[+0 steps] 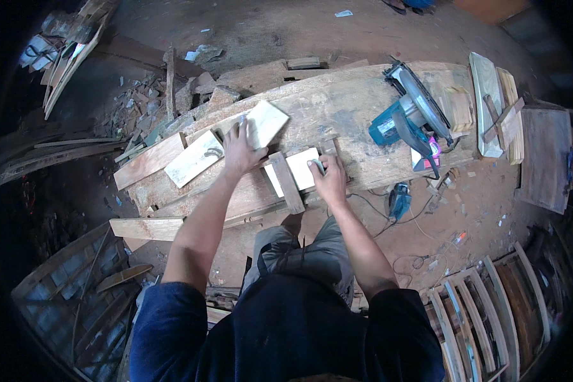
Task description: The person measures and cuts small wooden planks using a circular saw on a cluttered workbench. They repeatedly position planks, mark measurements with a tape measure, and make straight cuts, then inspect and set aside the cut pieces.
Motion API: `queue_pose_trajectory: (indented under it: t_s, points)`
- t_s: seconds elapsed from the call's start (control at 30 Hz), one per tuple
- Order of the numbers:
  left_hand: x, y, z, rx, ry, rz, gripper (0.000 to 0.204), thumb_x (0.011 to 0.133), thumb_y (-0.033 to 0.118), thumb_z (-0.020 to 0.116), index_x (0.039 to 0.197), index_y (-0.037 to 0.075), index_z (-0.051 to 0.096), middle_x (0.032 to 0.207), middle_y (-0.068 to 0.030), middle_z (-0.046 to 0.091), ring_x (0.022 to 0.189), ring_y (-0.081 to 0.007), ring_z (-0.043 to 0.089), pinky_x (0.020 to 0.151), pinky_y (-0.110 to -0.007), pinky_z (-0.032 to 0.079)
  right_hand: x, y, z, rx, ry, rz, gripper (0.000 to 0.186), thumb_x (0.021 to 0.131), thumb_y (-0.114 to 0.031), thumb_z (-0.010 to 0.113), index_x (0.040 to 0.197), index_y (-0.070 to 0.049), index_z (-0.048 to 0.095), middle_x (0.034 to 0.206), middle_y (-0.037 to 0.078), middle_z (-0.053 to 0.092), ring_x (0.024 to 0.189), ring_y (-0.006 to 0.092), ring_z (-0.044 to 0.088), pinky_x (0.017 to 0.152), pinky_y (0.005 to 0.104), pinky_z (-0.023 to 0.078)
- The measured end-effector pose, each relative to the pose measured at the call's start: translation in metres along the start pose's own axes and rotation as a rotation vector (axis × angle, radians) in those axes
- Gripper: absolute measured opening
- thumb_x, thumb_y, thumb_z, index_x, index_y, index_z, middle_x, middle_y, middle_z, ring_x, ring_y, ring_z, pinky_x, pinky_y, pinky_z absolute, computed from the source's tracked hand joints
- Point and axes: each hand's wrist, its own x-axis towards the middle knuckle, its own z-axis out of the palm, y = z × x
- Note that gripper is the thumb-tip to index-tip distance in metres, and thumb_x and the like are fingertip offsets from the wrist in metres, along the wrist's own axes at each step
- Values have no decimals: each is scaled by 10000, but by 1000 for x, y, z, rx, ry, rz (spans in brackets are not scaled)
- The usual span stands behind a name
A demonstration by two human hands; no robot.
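My left hand [239, 155] grips a short pale board [267, 123] by its near left edge, thumb and fingers closed on it. A small bluish tip shows at its fingertips; I cannot tell what it is. My right hand [330, 176] has thumb and fingers closed at the right end of another pale board [302, 167]. Across that board lies a narrow brown wood strip [286, 183], its near end jutting over the bench edge. Left of my left hand rests a third pale board [194, 158] with a dark mark.
The worn wooden bench [337, 105] bears a teal circular saw [404, 114] on the right, beside a pink box [430, 153]. Farther right lean planks [487, 105]. A teal power tool [399, 202] and cords lie on the ground. Wood scraps [143, 105] pile at far left; slatted frames [484, 318] stand near right.
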Motion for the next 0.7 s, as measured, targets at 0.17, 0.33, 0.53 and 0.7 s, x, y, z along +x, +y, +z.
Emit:
queue_pose_trajectory:
  t_s: [0.17, 0.33, 0.53, 0.7]
  points:
    - [-57, 3, 35, -108, 205, 44, 566, 999, 397, 572, 1460, 72, 516, 1486, -239, 440, 1367, -414, 417, 1167, -552, 289, 22, 17, 18, 138, -128, 70, 502, 965, -423, 693, 1171, 35, 670, 1088, 295, 699, 1031, 461, 667, 863, 483, 517]
    - [-60, 2, 50, 41, 248, -21, 411, 1034, 318, 488, 1388, 140, 597, 1413, -144, 527, 1324, -361, 465, 1125, -528, 333, -6, 36, 16, 200, -101, 102, 342, 972, -323, 723, 1053, 10, 734, 865, 167, 747, 777, 199, 697, 747, 352, 536]
    - [-56, 3, 54, 69, 265, -14, 412, 1023, 309, 488, 1385, 145, 599, 1410, -143, 528, 1314, -350, 471, 1131, -515, 327, -8, 49, -6, 109, 59, 75, 265, 998, -222, 688, 944, 33, 736, 710, 124, 703, 670, 168, 669, 685, 323, 527]
    - [-91, 5, 80, -255, 311, -239, 567, 945, 428, 664, 1443, 183, 550, 1399, -141, 532, 1355, -368, 424, 1167, -574, 255, 6, -6, -32, -274, -354, -183, 897, 849, -411, 842, 1554, -115, 373, 1599, 180, 357, 1323, 367, 523, 1119, 448, 419]
